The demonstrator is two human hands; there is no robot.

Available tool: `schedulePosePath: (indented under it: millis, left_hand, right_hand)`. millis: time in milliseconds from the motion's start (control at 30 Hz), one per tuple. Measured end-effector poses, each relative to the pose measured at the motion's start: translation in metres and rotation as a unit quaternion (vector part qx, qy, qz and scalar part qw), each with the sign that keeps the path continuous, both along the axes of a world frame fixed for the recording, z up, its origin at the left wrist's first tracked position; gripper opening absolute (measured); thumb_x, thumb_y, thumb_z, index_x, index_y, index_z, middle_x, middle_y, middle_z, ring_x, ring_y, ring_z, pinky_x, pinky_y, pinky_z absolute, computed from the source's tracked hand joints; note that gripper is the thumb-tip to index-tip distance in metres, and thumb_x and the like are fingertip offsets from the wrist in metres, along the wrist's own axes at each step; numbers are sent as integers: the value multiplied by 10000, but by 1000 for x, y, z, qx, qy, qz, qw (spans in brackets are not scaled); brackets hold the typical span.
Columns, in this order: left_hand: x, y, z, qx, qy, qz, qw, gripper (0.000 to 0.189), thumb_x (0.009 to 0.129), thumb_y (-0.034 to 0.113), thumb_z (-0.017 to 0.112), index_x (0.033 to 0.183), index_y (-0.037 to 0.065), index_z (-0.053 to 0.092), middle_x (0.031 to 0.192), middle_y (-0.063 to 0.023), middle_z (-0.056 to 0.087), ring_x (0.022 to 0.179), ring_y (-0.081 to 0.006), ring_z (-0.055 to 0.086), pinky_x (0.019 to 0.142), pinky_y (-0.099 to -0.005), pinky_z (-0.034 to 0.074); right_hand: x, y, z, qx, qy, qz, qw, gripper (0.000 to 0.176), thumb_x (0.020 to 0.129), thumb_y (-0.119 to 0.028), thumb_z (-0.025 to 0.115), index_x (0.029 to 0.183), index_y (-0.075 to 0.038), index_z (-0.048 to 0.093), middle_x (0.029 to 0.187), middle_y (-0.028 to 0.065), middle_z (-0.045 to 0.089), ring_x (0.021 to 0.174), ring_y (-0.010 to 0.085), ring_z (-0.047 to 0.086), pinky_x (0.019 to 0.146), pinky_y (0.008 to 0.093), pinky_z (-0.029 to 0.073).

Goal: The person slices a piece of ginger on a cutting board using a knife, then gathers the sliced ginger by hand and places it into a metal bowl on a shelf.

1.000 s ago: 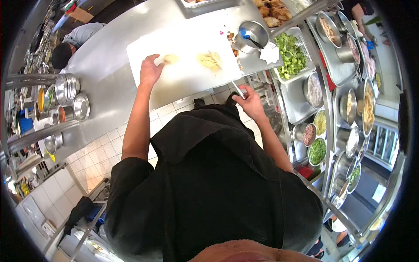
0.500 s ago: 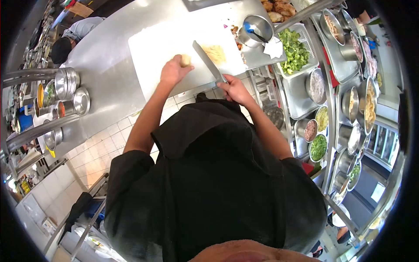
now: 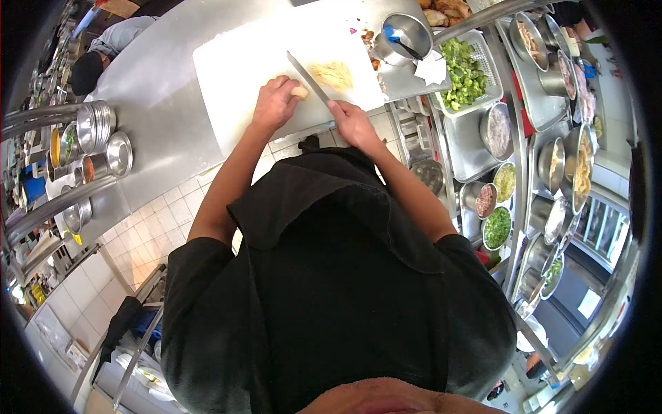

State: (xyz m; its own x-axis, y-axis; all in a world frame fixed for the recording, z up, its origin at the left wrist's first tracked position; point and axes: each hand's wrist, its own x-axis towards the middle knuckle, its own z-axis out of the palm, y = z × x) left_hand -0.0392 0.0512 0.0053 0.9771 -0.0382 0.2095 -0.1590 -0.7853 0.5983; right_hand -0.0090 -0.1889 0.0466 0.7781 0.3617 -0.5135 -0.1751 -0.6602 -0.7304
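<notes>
A white cutting board (image 3: 231,76) lies on the steel counter in front of me. My left hand (image 3: 274,105), fingers curled, grips a pale yellow peeled piece of food (image 3: 299,91) against the board. The handle of a kitchen knife (image 3: 307,74) is in my right hand (image 3: 353,125), at the board's near edge. Its long blade slants up and left across the board, just right of the pale piece. Beyond the blade sits a loose pile of thin pale strips (image 3: 332,74).
To the right stand a steel pot (image 3: 405,34) with a blue-and-black utensil and a white basket of chopped greens (image 3: 460,72). Farther right, metal racks hold several bowls of ingredients. Steel bowls (image 3: 96,127) stand at the left, and another person (image 3: 103,55) is across the counter.
The knife has shifted left and now lies closer to the pale piece. My left fingers have curled more over that piece. The whole view has shifted slightly.
</notes>
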Motion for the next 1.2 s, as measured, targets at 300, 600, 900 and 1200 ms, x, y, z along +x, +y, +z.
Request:
schedulePosePath:
  millis: [300, 600, 900, 1200]
  left_hand:
    - [0, -26, 46, -79, -147, 127, 978, 147, 833, 220, 791, 934, 118, 757, 1032, -99, 717, 1050, -321, 640, 934, -469, 465]
    - [95, -51, 44, 137, -23, 35, 990, 181, 816, 270, 848, 838, 110, 766, 936, -72, 724, 967, -297, 653, 901, -483, 484]
    - [23, 5, 32, -153, 15, 183, 971, 132, 878, 179, 778, 927, 60, 751, 962, -123, 719, 965, -327, 659, 867, -438, 529]
    - [0, -9, -5, -56, -66, 28, 996, 242, 822, 53, 770, 1060, 52, 723, 1122, -160, 695, 1048, -387, 650, 921, -464, 526]
  right_hand:
    - [5, 1, 46, -153, -169, 53, 972, 506, 918, -531, 706, 1155, -86, 678, 930, 189, 765, 934, 392, 740, 875, 500, 557]
    - [-4, -13, 36, -129, -114, 34, 985, 419, 883, -422, 756, 1108, -77, 681, 912, 158, 766, 907, 350, 748, 852, 482, 563]
    - [-5, -17, 3, 43, -11, 11, 999, 518, 1009, -434, 585, 1343, -42, 641, 1085, 275, 723, 1089, 420, 682, 976, 450, 507]
    - [4, 1, -25, 54, 24, -28, 998, 575, 1066, -551, 491, 1072, -7, 677, 696, 90, 568, 567, 196, 523, 547, 354, 419]
